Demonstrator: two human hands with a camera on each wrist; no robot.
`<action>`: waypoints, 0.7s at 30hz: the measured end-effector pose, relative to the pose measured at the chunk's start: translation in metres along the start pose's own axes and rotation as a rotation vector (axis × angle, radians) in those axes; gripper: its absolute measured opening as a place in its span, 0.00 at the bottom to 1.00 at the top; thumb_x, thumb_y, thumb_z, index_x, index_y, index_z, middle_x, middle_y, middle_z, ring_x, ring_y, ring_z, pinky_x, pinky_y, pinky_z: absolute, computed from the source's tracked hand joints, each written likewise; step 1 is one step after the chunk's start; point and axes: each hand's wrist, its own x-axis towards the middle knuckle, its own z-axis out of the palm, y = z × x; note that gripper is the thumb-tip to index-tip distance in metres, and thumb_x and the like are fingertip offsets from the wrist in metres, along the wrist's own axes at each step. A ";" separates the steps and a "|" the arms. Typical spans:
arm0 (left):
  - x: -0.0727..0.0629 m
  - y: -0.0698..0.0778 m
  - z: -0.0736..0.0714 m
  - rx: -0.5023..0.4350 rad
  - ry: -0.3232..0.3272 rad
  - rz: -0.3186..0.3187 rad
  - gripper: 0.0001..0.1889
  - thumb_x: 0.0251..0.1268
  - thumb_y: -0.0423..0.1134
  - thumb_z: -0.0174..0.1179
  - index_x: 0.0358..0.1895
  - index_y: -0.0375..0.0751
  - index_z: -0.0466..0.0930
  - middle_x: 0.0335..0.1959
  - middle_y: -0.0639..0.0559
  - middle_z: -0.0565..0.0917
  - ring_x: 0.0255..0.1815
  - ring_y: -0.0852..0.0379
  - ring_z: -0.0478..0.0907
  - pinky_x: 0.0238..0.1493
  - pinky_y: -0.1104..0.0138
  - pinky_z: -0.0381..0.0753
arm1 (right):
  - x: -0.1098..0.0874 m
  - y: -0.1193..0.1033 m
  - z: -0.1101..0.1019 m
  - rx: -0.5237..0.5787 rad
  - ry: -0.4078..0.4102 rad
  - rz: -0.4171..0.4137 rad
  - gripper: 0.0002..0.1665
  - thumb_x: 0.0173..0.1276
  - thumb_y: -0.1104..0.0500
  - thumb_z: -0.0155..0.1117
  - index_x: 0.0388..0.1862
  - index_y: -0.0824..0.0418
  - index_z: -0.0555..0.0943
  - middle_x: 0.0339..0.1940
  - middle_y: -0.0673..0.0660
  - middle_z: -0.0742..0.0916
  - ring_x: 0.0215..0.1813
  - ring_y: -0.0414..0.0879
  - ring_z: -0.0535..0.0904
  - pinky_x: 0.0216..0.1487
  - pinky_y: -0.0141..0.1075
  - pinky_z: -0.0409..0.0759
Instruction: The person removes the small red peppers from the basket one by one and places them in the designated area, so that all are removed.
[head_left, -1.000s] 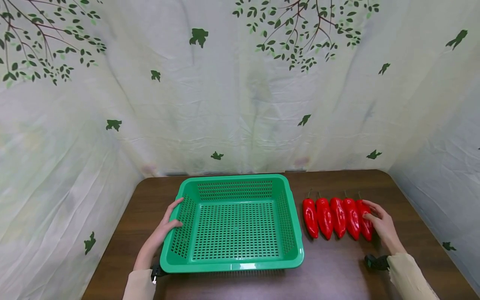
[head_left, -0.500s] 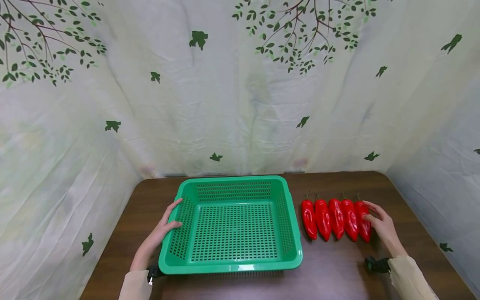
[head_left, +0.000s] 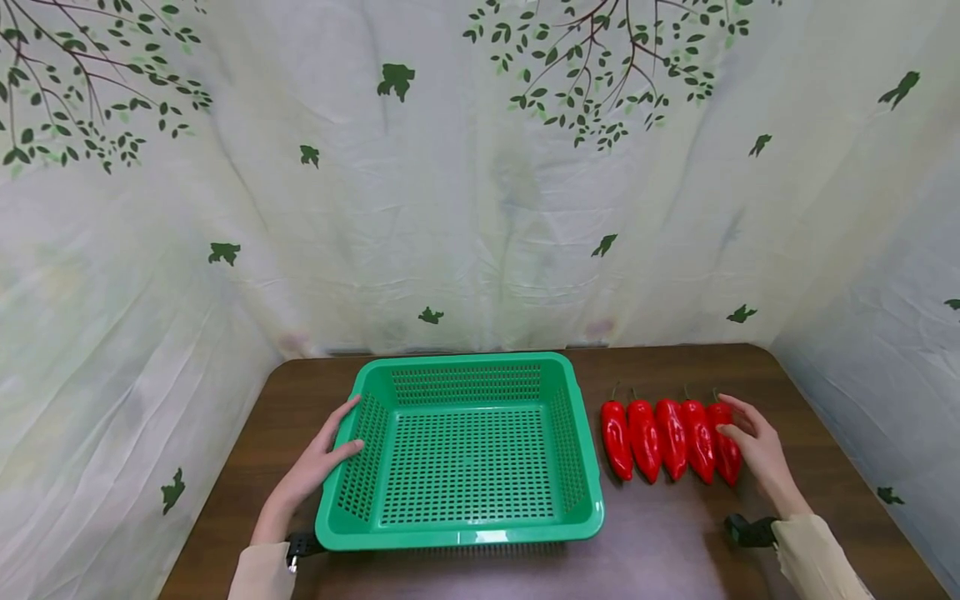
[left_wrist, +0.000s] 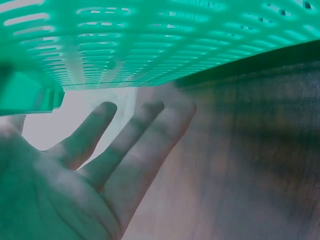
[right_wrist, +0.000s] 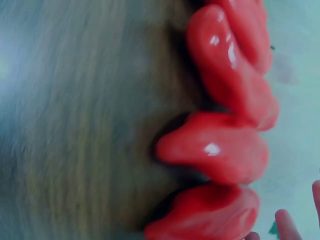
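A green plastic basket (head_left: 457, 533) with slotted sides stands on the wooden table. At its left side is my left hand (head_left: 322, 462), thumb and index finger over the rim. In the left wrist view the other fingers (left_wrist: 145, 145) stretch out straight below the slotted wall, apart from it. To the basket's right lie several glossy red chili peppers (head_left: 672, 437) in a row, stems away from me. My right hand (head_left: 761, 454) is over the rightmost chili pepper (head_left: 727, 458), thumb and index finger spread apart. In the right wrist view its fingertips (right_wrist: 287, 225) show at the lower right.
Bare brown tabletop (head_left: 645, 558) lies in front of the peppers. A pale cloth (head_left: 450, 208) printed with leaves and branches hangs behind and at both sides of the table. Each wrist wears a black band (head_left: 750, 531) with a device on it.
My right thumb and index finger have lifted a little off the rightmost chili pepper. The left wrist has shifted slightly outward. The whole head view has drifted a little; the peppers keep their row.
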 end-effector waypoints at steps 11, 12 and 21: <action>-0.005 0.018 -0.005 0.117 -0.024 0.041 0.34 0.73 0.39 0.50 0.77 0.51 0.44 0.71 0.34 0.51 0.68 0.32 0.54 0.54 0.45 0.68 | -0.001 -0.026 0.009 0.001 -0.054 -0.005 0.31 0.73 0.60 0.48 0.73 0.65 0.57 0.72 0.72 0.59 0.68 0.72 0.53 0.58 0.70 0.55; -0.006 0.020 -0.007 0.118 -0.034 0.041 0.34 0.73 0.39 0.49 0.77 0.51 0.44 0.71 0.33 0.51 0.67 0.31 0.57 0.52 0.47 0.71 | -0.001 -0.029 0.010 0.002 -0.060 -0.006 0.32 0.72 0.60 0.49 0.73 0.64 0.58 0.72 0.72 0.58 0.68 0.72 0.52 0.57 0.71 0.55; -0.017 0.039 -0.018 0.196 -0.019 0.078 0.35 0.72 0.39 0.51 0.77 0.50 0.45 0.74 0.40 0.49 0.66 0.34 0.58 0.55 0.45 0.68 | 0.001 -0.043 0.018 -0.033 -0.049 -0.058 0.31 0.72 0.59 0.50 0.72 0.64 0.59 0.72 0.71 0.60 0.69 0.73 0.51 0.57 0.72 0.54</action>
